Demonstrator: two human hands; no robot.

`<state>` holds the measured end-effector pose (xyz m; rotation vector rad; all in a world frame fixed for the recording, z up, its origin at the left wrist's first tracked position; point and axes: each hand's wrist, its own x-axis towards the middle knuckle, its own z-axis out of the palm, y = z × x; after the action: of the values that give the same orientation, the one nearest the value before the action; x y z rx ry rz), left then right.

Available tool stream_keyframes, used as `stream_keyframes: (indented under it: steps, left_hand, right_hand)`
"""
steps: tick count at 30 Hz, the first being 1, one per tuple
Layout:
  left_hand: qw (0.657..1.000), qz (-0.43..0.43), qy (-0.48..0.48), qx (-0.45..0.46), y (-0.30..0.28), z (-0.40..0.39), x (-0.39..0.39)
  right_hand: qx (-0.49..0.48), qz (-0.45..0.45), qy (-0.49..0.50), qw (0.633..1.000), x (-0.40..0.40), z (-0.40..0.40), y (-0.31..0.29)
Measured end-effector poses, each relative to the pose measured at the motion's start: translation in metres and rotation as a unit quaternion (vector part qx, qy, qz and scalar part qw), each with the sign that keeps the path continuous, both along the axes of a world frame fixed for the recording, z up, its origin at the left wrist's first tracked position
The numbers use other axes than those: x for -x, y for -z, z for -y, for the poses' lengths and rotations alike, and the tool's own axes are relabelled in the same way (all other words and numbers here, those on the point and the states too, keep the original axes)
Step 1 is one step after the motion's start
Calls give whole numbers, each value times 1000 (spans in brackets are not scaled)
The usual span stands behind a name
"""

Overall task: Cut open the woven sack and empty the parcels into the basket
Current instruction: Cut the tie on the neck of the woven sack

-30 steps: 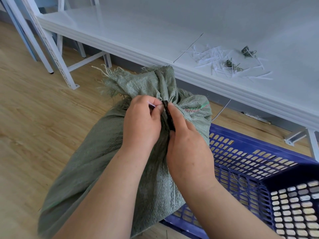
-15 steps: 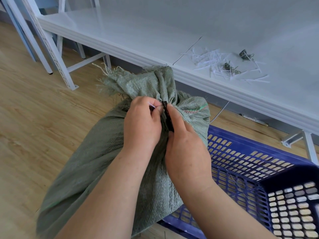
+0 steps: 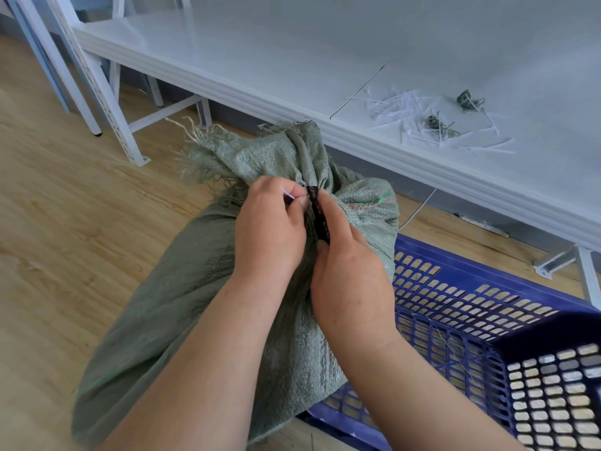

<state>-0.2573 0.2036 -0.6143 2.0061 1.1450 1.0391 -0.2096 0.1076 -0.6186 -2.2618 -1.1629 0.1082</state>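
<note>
Single head view looks steeply forward and down, close above the sack (image 3: 201,304).

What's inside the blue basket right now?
The basket shows only bare mesh where visible. The green sack leans over its near-left corner, hiding that part. No parcels visible.

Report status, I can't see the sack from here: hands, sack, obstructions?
Left hand pinching white tie; right hand gripping black cutter. Sack still tied, leaning on basket. Nothing blocking.
</note>
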Motion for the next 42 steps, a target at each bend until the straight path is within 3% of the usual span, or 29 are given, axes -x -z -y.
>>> stream_keyframes:
  steps: [31,36,38,42]
  left_hand:
    - [1000,-2,2,11,-1,4,-3]
    - [996,71,35,40,-7,12,-10]
    - [994,99,1,45,-8,2,-3]
    - [988,131,-27,75,-11,-8,10]
  right_hand:
    - [-11,8,-7,1000,2,4,5]
    - [-4,-30,30,999,-15,-7,5]
    - [-39,-41,24,998,-14,-1,7]
    - [-138,-145,26,979,-15,6,5]
